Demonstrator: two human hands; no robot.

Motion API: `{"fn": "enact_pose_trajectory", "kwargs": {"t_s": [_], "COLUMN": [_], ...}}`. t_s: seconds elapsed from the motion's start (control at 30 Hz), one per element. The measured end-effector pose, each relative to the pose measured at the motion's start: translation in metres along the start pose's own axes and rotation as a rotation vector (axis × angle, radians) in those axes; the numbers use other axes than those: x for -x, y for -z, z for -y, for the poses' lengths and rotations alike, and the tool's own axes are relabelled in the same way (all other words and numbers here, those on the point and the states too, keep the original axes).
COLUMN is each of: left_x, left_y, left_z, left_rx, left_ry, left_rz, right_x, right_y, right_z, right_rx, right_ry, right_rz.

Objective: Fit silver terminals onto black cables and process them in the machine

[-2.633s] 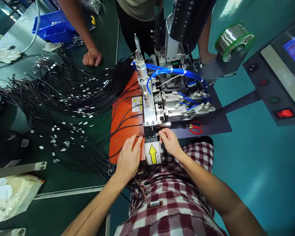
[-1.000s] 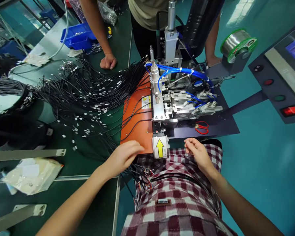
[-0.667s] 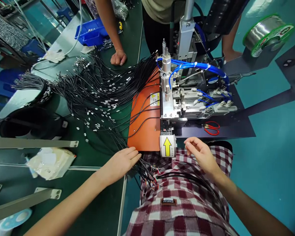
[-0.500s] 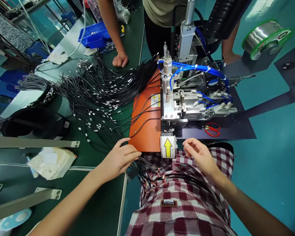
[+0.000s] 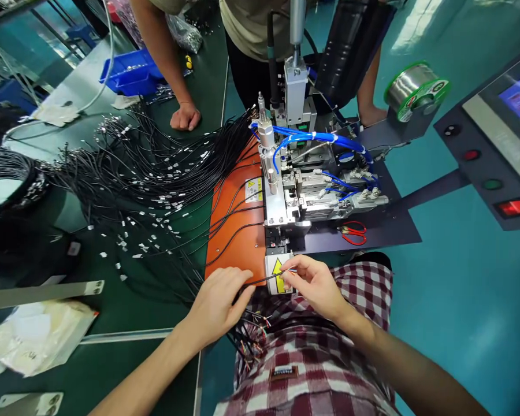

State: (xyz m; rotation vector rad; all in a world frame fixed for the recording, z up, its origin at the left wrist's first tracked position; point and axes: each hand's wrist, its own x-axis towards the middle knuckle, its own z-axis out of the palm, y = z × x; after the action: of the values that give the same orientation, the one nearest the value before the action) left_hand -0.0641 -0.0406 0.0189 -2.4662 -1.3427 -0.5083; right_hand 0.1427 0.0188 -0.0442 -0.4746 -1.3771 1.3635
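A thin black cable point(image 5: 260, 281) stretches between my two hands, over the front of the orange plate point(image 5: 236, 242). My right hand point(image 5: 315, 284) pinches it near its end, where small coloured wires fan out beside the fingertips. Curled over the cable farther back, my left hand point(image 5: 221, 297) has its thumb apart from the fingers. Below the hands is a white cover with a yellow arrow point(image 5: 277, 276). Other black cables cross the orange plate into the metal machine point(image 5: 277, 202) with blue air tubes. Several stripped cable ends point(image 5: 249, 346) hang over my lap.
A large heap of black cables point(image 5: 173, 167) with white connectors covers the bench at left. Red-handled scissors point(image 5: 354, 232) lie right of the machine. A solder spool point(image 5: 418, 89) and control panel point(image 5: 498, 156) stand beyond. Opposite, a person's fist point(image 5: 185, 117) rests on the bench.
My right hand has moved left and now pinches a cable's wire end above the arrow cover. My left hand has closed over the same cable. The view has shifted right.
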Motion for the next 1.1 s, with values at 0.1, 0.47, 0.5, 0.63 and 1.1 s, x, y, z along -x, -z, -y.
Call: {"fn": "enact_pose_trajectory", "kwargs": {"t_s": [0.1, 0.47, 0.5, 0.63, 1.1], "left_x": [-0.028, -0.050, -0.052, -0.063, -0.064], "left_y": [0.000, -0.010, -0.010, -0.011, -0.016], "left_z": [-0.019, -0.027, -0.028, -0.030, -0.028], "left_rx": [0.155, 0.588, 0.623, 0.807, 1.297], "left_ry": [0.033, 0.242, 0.254, 0.307, 0.465], "left_rz": [0.093, 0.083, 0.077, 0.057, 0.035], "right_x": [-0.002, -0.009, -0.011, -0.014, -0.021], "right_y": [0.002, 0.014, 0.012, 0.013, -0.002], "right_z": [0.003, 0.012, 0.013, 0.011, 0.004], "right_rx": [0.120, 0.031, 0.023, 0.003, 0.105], "right_ry": [0.067, -0.046, -0.041, -0.015, 0.073], "right_rz": [-0.009, -0.093, -0.099, -0.112, -0.163]}}
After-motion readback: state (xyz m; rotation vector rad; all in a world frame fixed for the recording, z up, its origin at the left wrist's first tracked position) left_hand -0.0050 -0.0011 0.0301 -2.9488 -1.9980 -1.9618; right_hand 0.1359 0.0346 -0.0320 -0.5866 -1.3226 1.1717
